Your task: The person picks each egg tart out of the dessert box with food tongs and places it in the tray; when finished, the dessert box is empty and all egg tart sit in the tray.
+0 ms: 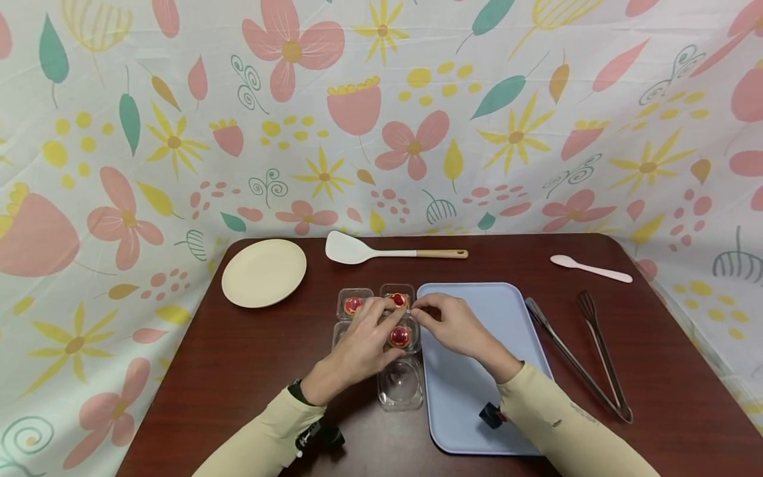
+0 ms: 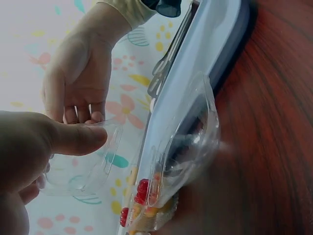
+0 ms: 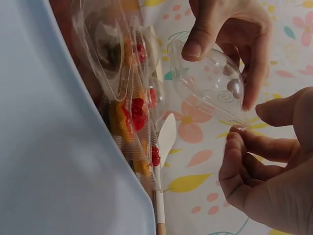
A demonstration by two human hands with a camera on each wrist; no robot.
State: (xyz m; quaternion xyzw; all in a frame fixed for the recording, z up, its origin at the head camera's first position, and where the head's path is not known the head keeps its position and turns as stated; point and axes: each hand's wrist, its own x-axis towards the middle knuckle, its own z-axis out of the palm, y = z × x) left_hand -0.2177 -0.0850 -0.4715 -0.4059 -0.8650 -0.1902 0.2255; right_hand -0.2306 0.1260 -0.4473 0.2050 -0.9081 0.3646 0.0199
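Observation:
My left hand (image 1: 366, 338) grips a clear plastic domed lid (image 3: 210, 90) by its edges, thumb on one side and fingers on the other. The lid is raised over a cluster of clear boxes. My right hand (image 1: 456, 324) is at the lid's corner. In the right wrist view its index fingertip touches the rim, and its thumb stands slightly apart. Pastries with red glossy tops, one at the back left (image 1: 354, 305) and another near my left fingers (image 1: 399, 336), sit in the boxes. A clear domed piece (image 1: 401, 384) lies in front. My left hand hides part of the cluster.
A pale blue tray (image 1: 477, 411) lies beside the boxes, under my right forearm. Metal tongs (image 1: 572, 354) are right of it, with a pink spoon (image 1: 590, 268) behind. A cream plate (image 1: 264, 273) and a white spatula (image 1: 352, 250) lie toward the back.

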